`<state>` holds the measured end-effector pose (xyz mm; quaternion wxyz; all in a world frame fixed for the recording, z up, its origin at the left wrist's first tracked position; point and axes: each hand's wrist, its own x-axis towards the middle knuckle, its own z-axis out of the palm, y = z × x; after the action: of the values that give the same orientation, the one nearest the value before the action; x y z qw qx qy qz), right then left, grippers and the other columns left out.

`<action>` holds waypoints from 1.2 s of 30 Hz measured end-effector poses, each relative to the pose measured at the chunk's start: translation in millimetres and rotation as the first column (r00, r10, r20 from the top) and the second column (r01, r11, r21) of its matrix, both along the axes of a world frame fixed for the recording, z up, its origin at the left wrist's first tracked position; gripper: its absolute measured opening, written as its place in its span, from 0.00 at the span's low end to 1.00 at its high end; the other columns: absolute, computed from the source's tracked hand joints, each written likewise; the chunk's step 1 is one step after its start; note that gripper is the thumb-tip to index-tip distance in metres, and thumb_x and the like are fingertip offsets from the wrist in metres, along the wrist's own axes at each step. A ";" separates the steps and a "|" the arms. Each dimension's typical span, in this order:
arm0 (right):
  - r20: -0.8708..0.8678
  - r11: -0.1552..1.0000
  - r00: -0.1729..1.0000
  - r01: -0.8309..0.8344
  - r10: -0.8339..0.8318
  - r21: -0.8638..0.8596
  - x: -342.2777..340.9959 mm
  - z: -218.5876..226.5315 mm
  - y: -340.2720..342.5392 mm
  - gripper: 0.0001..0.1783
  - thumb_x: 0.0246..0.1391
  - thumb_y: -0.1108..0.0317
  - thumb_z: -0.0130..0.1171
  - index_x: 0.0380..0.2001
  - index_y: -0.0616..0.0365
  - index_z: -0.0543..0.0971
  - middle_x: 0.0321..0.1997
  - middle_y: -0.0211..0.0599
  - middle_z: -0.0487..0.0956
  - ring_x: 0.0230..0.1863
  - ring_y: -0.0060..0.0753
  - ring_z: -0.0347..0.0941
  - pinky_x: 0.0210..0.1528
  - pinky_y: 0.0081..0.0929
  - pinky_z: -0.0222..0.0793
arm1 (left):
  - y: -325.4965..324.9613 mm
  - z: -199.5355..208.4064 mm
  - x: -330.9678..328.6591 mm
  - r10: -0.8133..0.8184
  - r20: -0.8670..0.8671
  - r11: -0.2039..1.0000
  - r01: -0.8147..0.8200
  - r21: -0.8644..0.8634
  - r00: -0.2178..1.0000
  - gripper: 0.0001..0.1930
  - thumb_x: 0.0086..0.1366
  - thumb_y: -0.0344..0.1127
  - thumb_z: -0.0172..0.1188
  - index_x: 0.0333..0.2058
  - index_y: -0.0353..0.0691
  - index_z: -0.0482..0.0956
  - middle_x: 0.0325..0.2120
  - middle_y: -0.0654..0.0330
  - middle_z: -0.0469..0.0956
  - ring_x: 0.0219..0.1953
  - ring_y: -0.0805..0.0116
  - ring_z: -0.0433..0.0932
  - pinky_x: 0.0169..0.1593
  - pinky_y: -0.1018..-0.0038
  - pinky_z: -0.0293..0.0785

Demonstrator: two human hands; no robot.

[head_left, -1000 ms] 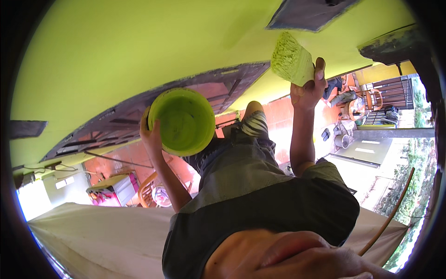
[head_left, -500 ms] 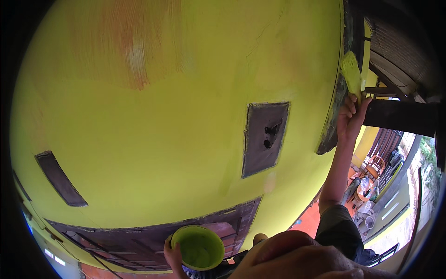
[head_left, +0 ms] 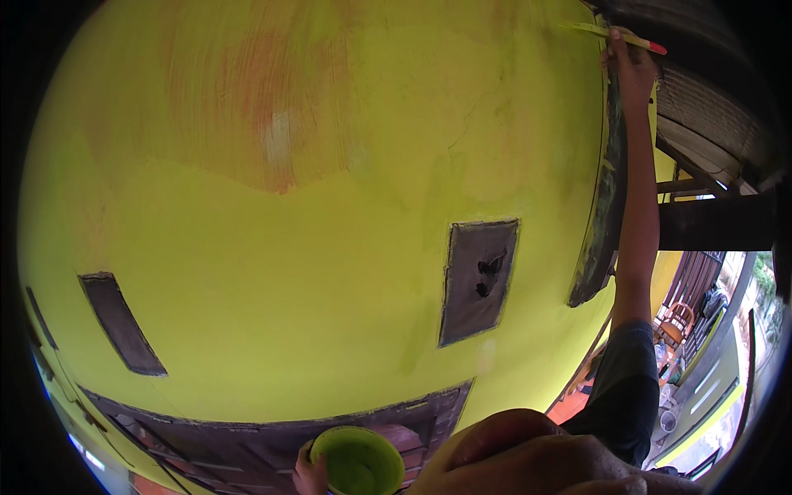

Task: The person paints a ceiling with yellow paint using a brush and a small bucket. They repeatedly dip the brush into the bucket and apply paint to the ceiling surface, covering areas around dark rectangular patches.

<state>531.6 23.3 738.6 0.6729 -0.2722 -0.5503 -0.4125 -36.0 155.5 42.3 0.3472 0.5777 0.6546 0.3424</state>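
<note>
Stretched up to the upper right, my right hand (head_left: 634,73) grips a paintbrush (head_left: 639,40) by its handle, which ends in a red tip. The brush lies nearly level, its paint-covered bristles pointing left to the yellow-green wall (head_left: 355,256) beside a dark beam; I cannot tell whether they touch it. At the lower edge, my left hand (head_left: 310,475) holds the rim of a small round bucket (head_left: 353,437). Yellow-green paint coats the bucket's inside. Its lower part is out of view.
An orange streaky patch (head_left: 305,107) shows high on the wall. Dark framed panels (head_left: 483,280) are set into it, with a dark shuttered frame (head_left: 239,441) below. A dark beam (head_left: 714,223) crosses at right under a corrugated roof (head_left: 701,111). A wooden chair (head_left: 676,322) stands far below.
My right hand has risen, and the brush has turned from upright to nearly level, bristles now toward the wall. The bucket in my left hand sits slightly lower in view.
</note>
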 end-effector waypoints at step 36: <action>0.356 0.774 0.688 0.568 -0.633 0.278 59.5 88.9 30.7 0.19 0.59 0.74 0.66 0.54 0.57 0.83 0.59 0.46 0.81 0.59 0.48 0.78 0.61 0.38 0.75 | -8.3 1.5 6.7 0.057 -0.071 0.995 -0.063 -0.083 0.996 0.30 0.67 0.68 0.55 0.65 0.71 0.73 0.56 0.54 0.81 0.55 0.41 0.80 0.55 0.52 0.76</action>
<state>591.1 54.0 827.5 0.3795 -0.2896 -0.5329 -0.6986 -29.2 147.2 43.8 0.3384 0.5539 0.6972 0.3043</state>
